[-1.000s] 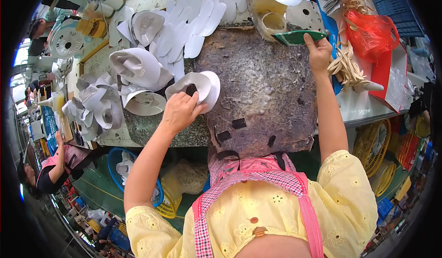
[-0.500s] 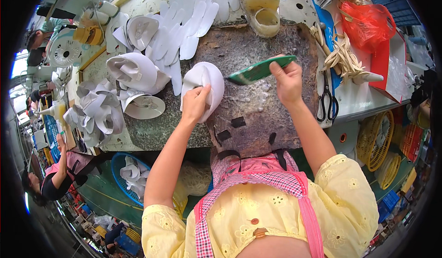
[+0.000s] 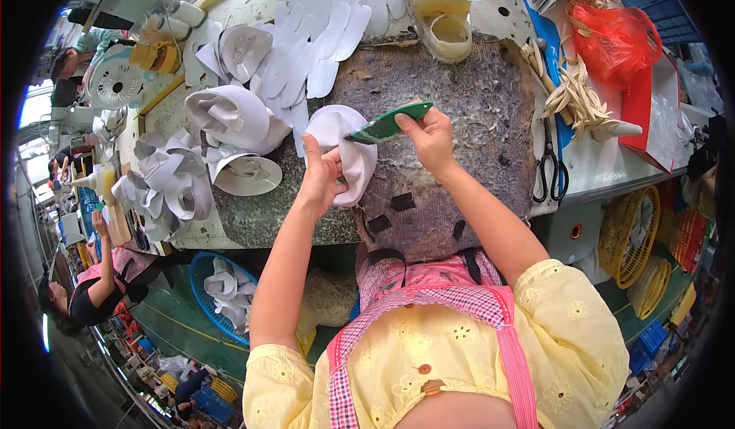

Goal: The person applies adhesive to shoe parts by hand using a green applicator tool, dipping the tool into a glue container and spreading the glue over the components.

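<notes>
My left hand holds a white, rounded, hollow fabric piece that looks like a shoe upper. Its fingers curl at the piece's near left side, and the thumb points up. Between thumb and fingers of my right hand is a flat green brush with a dark tip. That tip lies over the upper's top opening; whether it touches the fabric I cannot tell. Beneath both hands is a worn, glue-stained brown mat. Beyond it stands an open, glue-crusted pot.
More white uppers and flat white insole-shaped pieces lie to the left. On the right are black scissors, a bundle of beige strips and a red plastic bag. A blue basket stands below the table. Another person sits far left.
My right hand has moved left, bringing the brush tip from beside the upper to over its opening. My left hand's grip has shifted lower, with the thumb now raised.
</notes>
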A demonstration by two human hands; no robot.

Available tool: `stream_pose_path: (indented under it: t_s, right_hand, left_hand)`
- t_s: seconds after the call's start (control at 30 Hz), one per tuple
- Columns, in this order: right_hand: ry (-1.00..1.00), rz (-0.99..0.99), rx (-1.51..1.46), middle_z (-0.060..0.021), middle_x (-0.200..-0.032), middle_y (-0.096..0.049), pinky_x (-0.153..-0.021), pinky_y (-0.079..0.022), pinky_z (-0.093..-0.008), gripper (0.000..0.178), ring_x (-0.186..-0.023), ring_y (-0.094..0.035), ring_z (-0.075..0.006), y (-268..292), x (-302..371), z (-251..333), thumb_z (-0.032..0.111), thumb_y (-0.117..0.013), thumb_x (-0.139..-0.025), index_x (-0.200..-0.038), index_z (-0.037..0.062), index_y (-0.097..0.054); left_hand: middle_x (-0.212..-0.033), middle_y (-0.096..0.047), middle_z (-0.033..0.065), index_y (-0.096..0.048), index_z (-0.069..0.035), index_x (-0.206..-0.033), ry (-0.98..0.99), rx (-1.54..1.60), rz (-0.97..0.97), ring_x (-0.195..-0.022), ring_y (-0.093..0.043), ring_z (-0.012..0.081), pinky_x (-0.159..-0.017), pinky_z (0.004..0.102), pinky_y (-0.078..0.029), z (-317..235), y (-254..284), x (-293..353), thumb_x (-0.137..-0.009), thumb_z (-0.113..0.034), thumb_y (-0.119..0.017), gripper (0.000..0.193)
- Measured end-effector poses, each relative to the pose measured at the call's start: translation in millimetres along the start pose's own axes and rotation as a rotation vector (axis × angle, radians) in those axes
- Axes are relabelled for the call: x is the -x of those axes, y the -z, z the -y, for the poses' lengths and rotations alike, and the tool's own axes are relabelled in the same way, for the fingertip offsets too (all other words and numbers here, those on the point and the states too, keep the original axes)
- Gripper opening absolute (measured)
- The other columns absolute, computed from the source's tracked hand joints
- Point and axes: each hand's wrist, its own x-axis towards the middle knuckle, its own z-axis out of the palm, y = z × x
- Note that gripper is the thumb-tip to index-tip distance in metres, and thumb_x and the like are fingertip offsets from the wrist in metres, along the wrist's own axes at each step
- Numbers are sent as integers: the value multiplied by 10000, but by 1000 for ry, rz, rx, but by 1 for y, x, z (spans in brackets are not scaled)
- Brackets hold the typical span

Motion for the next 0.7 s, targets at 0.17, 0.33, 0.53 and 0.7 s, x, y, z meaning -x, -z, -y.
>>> stream_pose_path:
  t_s: [0.17, 0.33, 0.53, 0.7]
  right_hand:
    - [127, 222, 298, -23, -674, -572, -541, -395, -216, 42, -605, -516, -86, 0, 14, 10, 26, -590, -723, -764, 34, -593]
    - [190, 347, 394, -71, -677, -567, -533, -408, -248, 78, -604, -536, -146, -4, 4, 33, 6, -597, -691, -767, 24, -586]
    - [286, 580, 460, -59, -691, -582, -578, -425, -270, 115, -631, -545, -176, -4, 7, 39, -22, -609, -664, -759, 41, -600]
    - [391, 407, 423, -53, -676, -576, -560, -421, -280, 104, -623, -542, -184, -16, -4, 49, -8, -613, -657, -742, 50, -600]
  left_hand:
    - [-986, -565, 113, -411, -25, -1172, 0, 57, 6, -930, -492, 226, -870, 395, -308, -2, 1, 8, -610, -803, -15, 1038]
    - [-1007, -559, 130, -387, -33, -1191, -25, 172, 47, -971, -480, 251, -880, 443, -285, -6, -4, 19, -617, -797, -11, 1027]
    - [-1023, -546, 131, -356, -25, -1208, -27, 358, 11, -1004, -467, 276, -903, 473, -259, -12, -7, 30, -635, -789, -37, 1007]
    - [-1013, -539, 120, -360, -29, -1204, -114, 294, 89, -1008, -462, 239, -887, 448, -296, -12, -6, 35, -651, -778, -53, 980]
